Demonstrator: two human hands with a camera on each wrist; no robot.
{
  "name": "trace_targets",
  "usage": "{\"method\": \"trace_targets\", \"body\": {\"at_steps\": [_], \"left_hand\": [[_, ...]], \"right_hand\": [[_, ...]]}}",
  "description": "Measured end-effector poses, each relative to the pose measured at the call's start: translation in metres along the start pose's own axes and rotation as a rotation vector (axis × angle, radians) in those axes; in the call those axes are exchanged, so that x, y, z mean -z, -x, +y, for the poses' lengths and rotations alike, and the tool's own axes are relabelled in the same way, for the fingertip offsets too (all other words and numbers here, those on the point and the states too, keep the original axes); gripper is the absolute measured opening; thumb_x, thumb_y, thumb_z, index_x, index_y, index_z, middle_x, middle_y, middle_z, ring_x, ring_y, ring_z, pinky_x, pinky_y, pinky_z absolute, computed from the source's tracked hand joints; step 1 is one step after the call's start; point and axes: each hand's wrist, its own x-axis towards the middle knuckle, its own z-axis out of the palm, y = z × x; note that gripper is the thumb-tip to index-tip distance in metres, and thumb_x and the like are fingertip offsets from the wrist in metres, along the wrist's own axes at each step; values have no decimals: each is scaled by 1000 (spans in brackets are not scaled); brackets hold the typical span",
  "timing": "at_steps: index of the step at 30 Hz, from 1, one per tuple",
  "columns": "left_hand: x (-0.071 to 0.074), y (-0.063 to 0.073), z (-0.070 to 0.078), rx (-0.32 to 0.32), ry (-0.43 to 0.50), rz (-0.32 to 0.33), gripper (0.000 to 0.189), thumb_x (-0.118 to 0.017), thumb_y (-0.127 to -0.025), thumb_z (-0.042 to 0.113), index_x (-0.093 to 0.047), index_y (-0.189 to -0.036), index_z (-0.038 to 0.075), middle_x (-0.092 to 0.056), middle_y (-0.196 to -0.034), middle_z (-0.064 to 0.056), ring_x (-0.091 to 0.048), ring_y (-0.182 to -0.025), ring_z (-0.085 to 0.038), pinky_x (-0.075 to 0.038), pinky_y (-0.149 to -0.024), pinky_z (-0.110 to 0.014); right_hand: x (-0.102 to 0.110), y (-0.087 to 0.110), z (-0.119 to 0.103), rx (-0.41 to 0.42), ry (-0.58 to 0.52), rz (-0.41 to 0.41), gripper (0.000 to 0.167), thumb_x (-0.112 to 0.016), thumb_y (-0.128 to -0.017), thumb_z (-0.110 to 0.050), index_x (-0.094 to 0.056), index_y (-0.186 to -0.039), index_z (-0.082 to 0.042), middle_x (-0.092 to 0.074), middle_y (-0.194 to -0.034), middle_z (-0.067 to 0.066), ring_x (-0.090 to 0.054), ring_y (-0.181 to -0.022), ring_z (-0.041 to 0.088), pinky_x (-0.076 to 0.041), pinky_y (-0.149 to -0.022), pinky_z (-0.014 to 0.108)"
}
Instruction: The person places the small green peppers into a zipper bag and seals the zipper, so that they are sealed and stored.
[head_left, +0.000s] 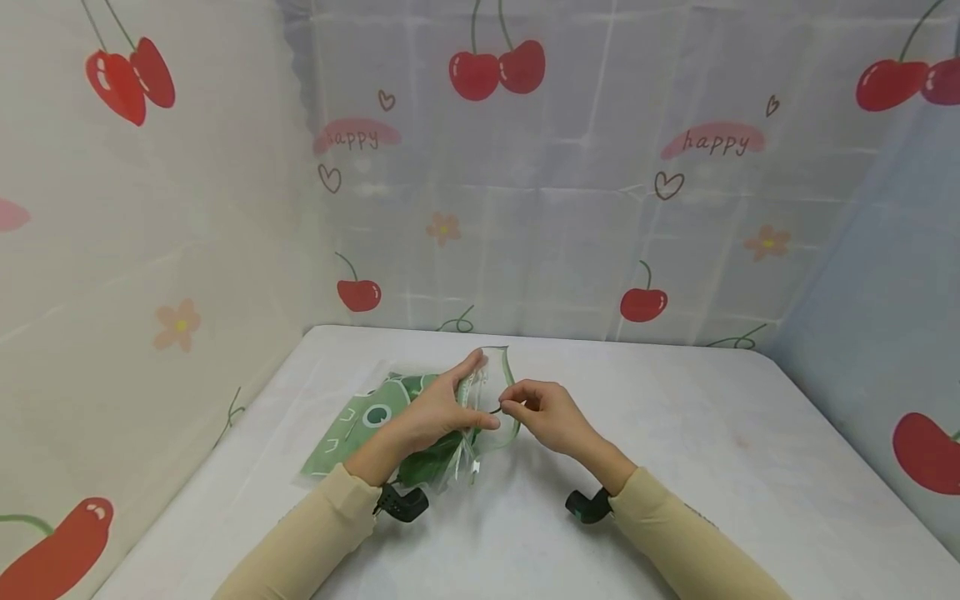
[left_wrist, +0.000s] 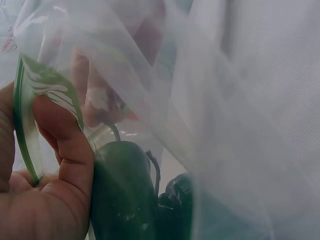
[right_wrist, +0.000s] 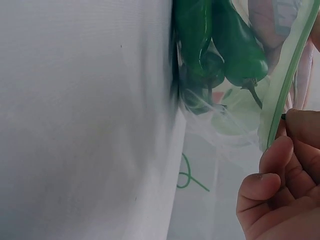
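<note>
A clear zip bag (head_left: 337,442) with a green print lies on the table, its mouth facing right. Dark green peppers (left_wrist: 125,190) show through the film, and in the right wrist view one pepper (right_wrist: 242,50) has its stem toward the green zip strip (right_wrist: 287,82). My left hand (head_left: 431,417) holds the bag near its mouth, thumb and forefinger spread apart; up close, the strip runs across its fingers (left_wrist: 62,135). At the mouth, my right hand (head_left: 551,417) pinches the thin dark stem (head_left: 496,410) of a pepper between thumb and forefinger.
The bag rests on a white-covered table (head_left: 675,433). Behind it hangs a pale curtain (head_left: 555,225) printed with cherries, and more curtain stands at both sides. Each wrist carries a small black camera, one by the left sleeve (head_left: 315,533) and one by the right sleeve (head_left: 675,525).
</note>
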Motion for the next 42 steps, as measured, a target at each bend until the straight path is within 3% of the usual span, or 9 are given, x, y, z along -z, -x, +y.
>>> {"method": "trace_targets", "body": {"at_steps": [4, 9, 16, 22, 25, 31, 36, 39, 42], "left_hand": [[-1, 2, 0, 13, 0, 2, 120, -96, -73, 25, -20, -166, 29, -24, -170, 12, -8, -161, -21, -19, -126, -60], [-2, 4, 1, 17, 4, 0, 115, -92, -78, 17, -20, -166, 30, -25, -170, 11, -7, -161, -22, -20, -125, -59], [-2, 3, 1, 12, 8, -5, 113, -91, -79, 14, -20, -166, 30, -24, -171, 11, -7, -161, -22, -24, -125, -58], [-1, 2, 2, 11, -3, 2, 114, -92, -78, 15, -21, -166, 29, -24, -171, 11, -7, -161, -22, -19, -126, -59], [-2, 2, 3, 14, 1, 4, 115, -93, -76, 18, -22, -166, 29, -25, -170, 11, -8, -161, -22, -21, -125, -58], [-2, 3, 3, 19, 9, 3, 115, -93, -77, 16, -21, -166, 26, -25, -170, 10, -10, -161, -22, -29, -123, -56], [-3, 3, 2, 16, 9, 11, 114, -93, -77, 17, -22, -166, 27, -25, -171, 9, -13, -160, -25, -29, -123, -57], [-2, 3, 2, 16, 8, 15, 114, -94, -76, 23, -23, -165, 30, -26, -170, 9, -16, -159, -25, -31, -122, -57], [-2, 4, 3, 19, 4, 17, 115, -93, -77, 29, -20, -166, 32, -27, -170, 9, -19, -158, -27, -36, -118, -58]], "right_hand": [[-1, 0, 0, 4, 25, -14, 18, -70, -100, -23, -78, -110, -11, -77, -103, -3, -55, -76, 13, -46, -64, 26], [-1, 1, 1, 21, 26, -62, 21, -67, -101, -21, -78, -117, -12, -77, -112, -1, -54, -76, 13, -45, -63, 25], [0, 1, 1, 41, 29, -103, 26, -64, -103, -17, -74, -126, -9, -77, -119, 1, -63, -98, 14, -49, -74, 25], [3, 1, 0, 55, 27, -84, 25, -65, -102, -16, -74, -125, -8, -78, -116, 3, -60, -82, 14, -48, -64, 24], [5, 1, -1, 52, 23, -64, 24, -65, -102, -16, -75, -122, -9, -78, -113, 3, -59, -76, 12, -48, -63, 25], [8, 0, 0, -3, 2, 22, 19, -69, -100, -16, -76, -117, -11, -76, -100, 5, -57, -68, 12, -46, -58, 26], [8, -1, 4, -69, -38, 111, 22, -72, -97, -15, -72, -119, -15, -70, -106, 4, -64, -81, 14, -53, -67, 29], [7, -2, 6, -111, -91, 95, 29, -71, -97, -13, -67, -126, -14, -68, -112, 7, -70, -86, 19, -58, -72, 32], [8, -2, 8, -160, -143, 34, 35, -70, -98, -13, -61, -133, -11, -68, -107, 10, -72, -81, 24, -60, -72, 34]]}}
